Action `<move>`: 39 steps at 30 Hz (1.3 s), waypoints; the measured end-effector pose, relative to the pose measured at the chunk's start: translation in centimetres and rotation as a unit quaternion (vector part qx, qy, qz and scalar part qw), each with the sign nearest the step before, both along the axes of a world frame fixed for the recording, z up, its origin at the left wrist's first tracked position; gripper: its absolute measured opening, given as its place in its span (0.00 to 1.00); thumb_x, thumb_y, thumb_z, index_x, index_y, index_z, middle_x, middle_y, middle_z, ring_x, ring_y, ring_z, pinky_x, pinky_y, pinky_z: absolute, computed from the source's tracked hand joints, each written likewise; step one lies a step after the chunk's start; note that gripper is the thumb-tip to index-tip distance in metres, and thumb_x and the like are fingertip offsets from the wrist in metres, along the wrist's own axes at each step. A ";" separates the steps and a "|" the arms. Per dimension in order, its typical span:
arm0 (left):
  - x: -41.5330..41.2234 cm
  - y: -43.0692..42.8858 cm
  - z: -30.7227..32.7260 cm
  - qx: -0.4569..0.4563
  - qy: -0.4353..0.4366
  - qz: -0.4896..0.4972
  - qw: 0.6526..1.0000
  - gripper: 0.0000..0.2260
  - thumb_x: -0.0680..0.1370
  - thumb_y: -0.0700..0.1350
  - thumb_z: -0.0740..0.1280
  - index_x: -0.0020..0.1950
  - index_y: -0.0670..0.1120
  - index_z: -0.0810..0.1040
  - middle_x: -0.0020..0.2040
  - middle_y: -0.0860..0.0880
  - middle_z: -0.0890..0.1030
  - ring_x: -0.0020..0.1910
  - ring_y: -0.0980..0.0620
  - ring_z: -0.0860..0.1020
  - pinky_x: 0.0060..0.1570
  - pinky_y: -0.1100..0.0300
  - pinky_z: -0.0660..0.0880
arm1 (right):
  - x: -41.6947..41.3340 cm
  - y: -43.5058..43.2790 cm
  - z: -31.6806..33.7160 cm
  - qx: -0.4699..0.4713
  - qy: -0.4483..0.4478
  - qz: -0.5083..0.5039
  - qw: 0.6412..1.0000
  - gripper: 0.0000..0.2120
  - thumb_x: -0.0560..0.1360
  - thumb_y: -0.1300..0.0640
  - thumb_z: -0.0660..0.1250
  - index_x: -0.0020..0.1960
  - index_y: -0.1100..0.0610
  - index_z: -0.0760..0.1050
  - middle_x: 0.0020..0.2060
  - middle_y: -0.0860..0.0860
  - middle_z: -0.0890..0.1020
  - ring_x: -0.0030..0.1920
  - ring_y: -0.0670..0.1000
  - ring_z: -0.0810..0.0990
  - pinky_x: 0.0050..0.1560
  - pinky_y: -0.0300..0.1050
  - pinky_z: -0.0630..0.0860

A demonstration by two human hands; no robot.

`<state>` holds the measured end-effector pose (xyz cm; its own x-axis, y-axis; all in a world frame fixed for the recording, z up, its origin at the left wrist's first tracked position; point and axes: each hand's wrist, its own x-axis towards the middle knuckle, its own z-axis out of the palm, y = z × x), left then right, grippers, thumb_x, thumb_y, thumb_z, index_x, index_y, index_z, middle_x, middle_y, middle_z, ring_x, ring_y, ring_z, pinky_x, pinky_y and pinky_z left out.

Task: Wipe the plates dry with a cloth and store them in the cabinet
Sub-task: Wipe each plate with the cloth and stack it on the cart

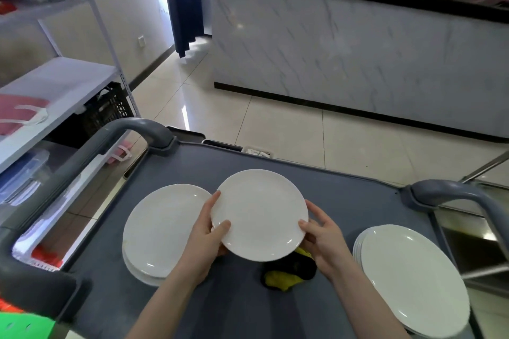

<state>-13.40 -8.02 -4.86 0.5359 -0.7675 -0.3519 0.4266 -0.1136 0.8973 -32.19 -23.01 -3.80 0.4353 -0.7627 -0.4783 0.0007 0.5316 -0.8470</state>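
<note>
- Cart (344,195): grey top, raised handles at the corners; everything below sits on it or hangs above it.
- Right stack (413,278): white plates, well out to the right of the grip, several rims showing at its left edge.
- Left stack (162,228): more white plates, just left of the grip; its right edge is hidden behind the left hand.
- Plate (259,215): single white plate held between both hands, tilted, lifted clear of the cart top between the two stacks.
- Left hand (206,237): closed on the plate's left rim, thumb on the upper face, fingers wrapped behind.
- Right hand (322,239): closed on the right rim likewise, thumb on top, fingers under.
- Cloth (289,272): dark and yellow, crumpled on the cart directly below the grip, partly hidden by the plate; neither hand touches it.
- Handling, judged: plate is stiff, glossy, probably slick if wet, breakable if dropped. Rim hold at opposite edges looks sound; one hand must free itself to fetch the cloth, so the other needs a firm thumb-over-rim pinch.
- No cabinet identifiable in view.
</note>
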 end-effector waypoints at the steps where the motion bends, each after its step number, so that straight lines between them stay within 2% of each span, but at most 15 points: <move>1: 0.0 0.0 -0.2 -0.007 0.009 0.012 1.000 0.26 0.81 0.34 0.61 0.68 0.65 0.71 0.64 0.54 0.78 0.59 0.46 0.80 0.44 0.52 0.80 | 0.0 -0.1 0.1 -0.009 -0.004 0.013 1.000 0.20 0.75 0.69 0.64 0.62 0.50 0.75 0.51 0.56 0.85 0.49 0.56 0.84 0.43 0.50 0.81; 5: 1.0 0.7 -0.3 -0.013 0.045 0.055 0.997 0.23 0.81 0.35 0.62 0.63 0.64 0.77 0.57 0.50 0.83 0.46 0.49 0.84 0.36 0.53 0.80 | 0.5 -0.4 0.8 -0.039 -0.013 0.100 0.994 0.20 0.76 0.65 0.67 0.65 0.50 0.72 0.55 0.53 0.83 0.53 0.55 0.83 0.46 0.47 0.80; 8: 2.3 1.8 -0.4 0.003 0.021 0.079 0.997 0.22 0.81 0.36 0.62 0.64 0.63 0.76 0.57 0.48 0.82 0.50 0.44 0.83 0.40 0.47 0.81 | 1.1 -0.7 0.7 -0.083 0.048 0.114 0.989 0.18 0.76 0.63 0.67 0.64 0.49 0.74 0.55 0.51 0.83 0.52 0.50 0.83 0.44 0.44 0.81; 10: 3.2 2.7 -0.5 0.013 0.008 0.097 0.995 0.22 0.81 0.36 0.63 0.64 0.64 0.76 0.58 0.48 0.81 0.52 0.41 0.82 0.41 0.44 0.82 | 1.5 -1.1 0.2 -0.169 0.138 0.134 0.967 0.16 0.77 0.62 0.66 0.61 0.48 0.75 0.55 0.51 0.83 0.51 0.48 0.82 0.47 0.43 0.81; 14: 4.3 4.3 -0.6 0.026 -0.009 0.126 0.992 0.22 0.81 0.37 0.63 0.64 0.65 0.76 0.57 0.51 0.81 0.55 0.41 0.81 0.42 0.44 0.82 | 2.8 -0.9 -1.6 -0.370 0.297 0.245 0.846 0.19 0.72 0.53 0.72 0.62 0.48 0.76 0.57 0.46 0.80 0.54 0.45 0.77 0.55 0.38 0.74; 18: 4.6 5.1 -0.9 0.037 -0.011 0.144 0.989 0.23 0.81 0.36 0.63 0.62 0.65 0.77 0.57 0.50 0.81 0.54 0.42 0.81 0.40 0.47 0.82 | 4.5 -0.3 -3.7 -0.513 0.421 0.306 0.683 0.30 0.69 0.42 0.71 0.68 0.46 0.69 0.59 0.47 0.73 0.61 0.51 0.69 0.58 0.45 0.70; 20: 4.6 5.4 -0.9 0.044 -0.012 0.152 0.987 0.22 0.81 0.37 0.63 0.62 0.65 0.78 0.57 0.50 0.80 0.52 0.43 0.81 0.39 0.49 0.82 | 4.7 -0.1 -4.4 -0.551 0.464 0.313 0.619 0.28 0.70 0.45 0.70 0.68 0.47 0.69 0.58 0.49 0.72 0.59 0.52 0.70 0.55 0.46 0.70; 22: 4.5 5.6 -0.9 0.044 -0.013 0.159 0.986 0.22 0.81 0.37 0.63 0.61 0.65 0.78 0.58 0.50 0.79 0.51 0.44 0.81 0.38 0.52 0.82 | 4.5 0.2 -4.9 -0.590 0.461 0.291 0.596 0.19 0.71 0.54 0.70 0.61 0.52 0.75 0.52 0.52 0.76 0.53 0.55 0.74 0.46 0.47 0.73; 24: 4.5 5.8 -0.9 0.042 -0.012 0.161 0.986 0.22 0.81 0.37 0.64 0.62 0.65 0.78 0.58 0.49 0.79 0.51 0.44 0.82 0.37 0.52 0.82 | 4.2 0.2 -5.2 -0.602 0.443 0.255 0.613 0.10 0.73 0.60 0.67 0.54 0.55 0.79 0.47 0.53 0.78 0.48 0.56 0.76 0.41 0.49 0.75; 25: 4.6 5.9 -0.9 0.041 -0.012 0.162 0.986 0.21 0.81 0.37 0.64 0.62 0.65 0.78 0.57 0.49 0.79 0.50 0.45 0.82 0.37 0.52 0.82 | 4.0 -0.1 -5.1 -0.588 0.432 0.244 0.639 0.09 0.76 0.60 0.65 0.54 0.55 0.79 0.47 0.53 0.78 0.49 0.55 0.76 0.42 0.49 0.75; 29: 4.5 5.8 -0.5 0.040 -0.015 0.157 0.987 0.21 0.81 0.38 0.64 0.61 0.66 0.78 0.57 0.47 0.78 0.50 0.45 0.82 0.37 0.53 0.82 | 2.8 -1.6 -3.3 -0.507 0.320 0.166 0.783 0.08 0.79 0.57 0.63 0.52 0.58 0.80 0.46 0.49 0.77 0.50 0.50 0.75 0.51 0.38 0.69; 32: 4.2 5.4 0.0 0.029 -0.015 0.140 0.990 0.21 0.81 0.39 0.64 0.61 0.66 0.78 0.57 0.46 0.78 0.52 0.44 0.81 0.37 0.54 0.81 | 1.5 -2.1 -0.4 -0.487 0.259 0.100 0.828 0.06 0.79 0.59 0.63 0.47 0.56 0.79 0.42 0.46 0.80 0.44 0.47 0.77 0.45 0.32 0.67; 34: 3.9 4.8 0.4 0.022 -0.017 0.122 0.992 0.21 0.81 0.38 0.63 0.62 0.66 0.77 0.57 0.46 0.79 0.50 0.45 0.81 0.37 0.54 0.81 | 0.5 -2.5 1.8 -0.446 0.219 0.050 0.866 0.09 0.80 0.58 0.61 0.43 0.53 0.75 0.35 0.43 0.79 0.38 0.46 0.75 0.39 0.33 0.68; 37: 3.4 3.9 1.0 0.009 -0.021 0.098 0.995 0.22 0.81 0.39 0.63 0.63 0.67 0.76 0.57 0.45 0.81 0.48 0.46 0.83 0.38 0.51 0.81 | -0.4 -2.4 5.6 -0.374 0.110 0.012 0.921 0.13 0.82 0.58 0.59 0.38 0.51 0.72 0.31 0.42 0.75 0.35 0.44 0.72 0.38 0.39 0.69; 39: 2.8 3.2 1.5 -0.002 -0.018 0.087 0.996 0.22 0.81 0.39 0.63 0.65 0.68 0.74 0.57 0.45 0.81 0.48 0.44 0.83 0.39 0.48 0.82 | -0.7 -1.1 7.8 -0.348 0.045 0.031 0.936 0.14 0.82 0.58 0.58 0.39 0.50 0.74 0.33 0.42 0.76 0.37 0.43 0.73 0.40 0.37 0.71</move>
<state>-10.57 -4.83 -3.32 0.6736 -0.6627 -0.3271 0.4072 -0.0365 0.9126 -32.94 -24.13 3.96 0.4713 -0.8775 0.0888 -0.0995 -0.1529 -0.9832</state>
